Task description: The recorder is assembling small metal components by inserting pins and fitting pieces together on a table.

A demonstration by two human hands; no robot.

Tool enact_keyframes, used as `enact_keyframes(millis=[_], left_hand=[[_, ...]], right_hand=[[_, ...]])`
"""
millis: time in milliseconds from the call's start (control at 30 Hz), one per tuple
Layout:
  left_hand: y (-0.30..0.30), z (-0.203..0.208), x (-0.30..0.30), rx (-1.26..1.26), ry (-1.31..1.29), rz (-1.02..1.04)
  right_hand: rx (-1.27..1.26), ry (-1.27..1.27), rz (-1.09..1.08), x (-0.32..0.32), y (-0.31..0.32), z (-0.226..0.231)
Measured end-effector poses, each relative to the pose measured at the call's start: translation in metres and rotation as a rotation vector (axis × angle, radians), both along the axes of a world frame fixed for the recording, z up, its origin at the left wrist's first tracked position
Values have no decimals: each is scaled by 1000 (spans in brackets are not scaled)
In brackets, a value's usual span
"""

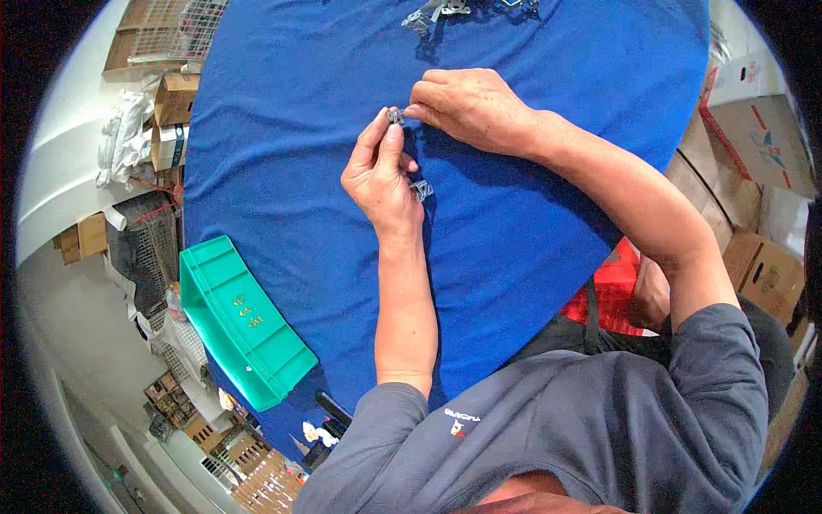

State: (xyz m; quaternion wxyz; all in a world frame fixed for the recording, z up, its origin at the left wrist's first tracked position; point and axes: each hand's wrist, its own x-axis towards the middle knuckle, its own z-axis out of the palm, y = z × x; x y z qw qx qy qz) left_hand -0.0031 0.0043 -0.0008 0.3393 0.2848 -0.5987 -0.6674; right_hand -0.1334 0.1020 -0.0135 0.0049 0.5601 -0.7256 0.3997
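Note:
Between the thumb and fingers of my left hand (381, 176) is a small grey metal part (395, 117), held above the blue cloth. My right hand (471, 107) reaches in from the right, its fingertips pinched together against that part's right side. Whatever those fingertips hold is too small or hidden to make out. A second grey metal piece (421, 190) shows beside my left palm, near the wrist; whether it rests on the cloth or against the hand I cannot tell.
Several grey metal pieces (419, 21) lie at the table's far edge. A green plastic tray (295, 364) with a few small brass-coloured bits (247, 312) sits at the left on the blue tablecloth (531, 248). Cardboard boxes (762, 120) stand beyond the right edge.

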Motion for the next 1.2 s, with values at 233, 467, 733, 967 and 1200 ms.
enact_keyframes(millis=[233,467,733,967,1200], left_hand=[[0,1,0,12,9,0],[1,1,1,-33,4,14],[2,1,0,-33,5,17],[2,2,0,-39,-4,17],[-1,3,0,-25,-19,32]], right_hand=[[-73,-57,5,0,-2,-1],[17,13,-33,1,-3,-1],[-41,7,-47,-1,0,1],[-93,-45,-14,-1,1,2],[-143,-73,-10,-1,1,4]])
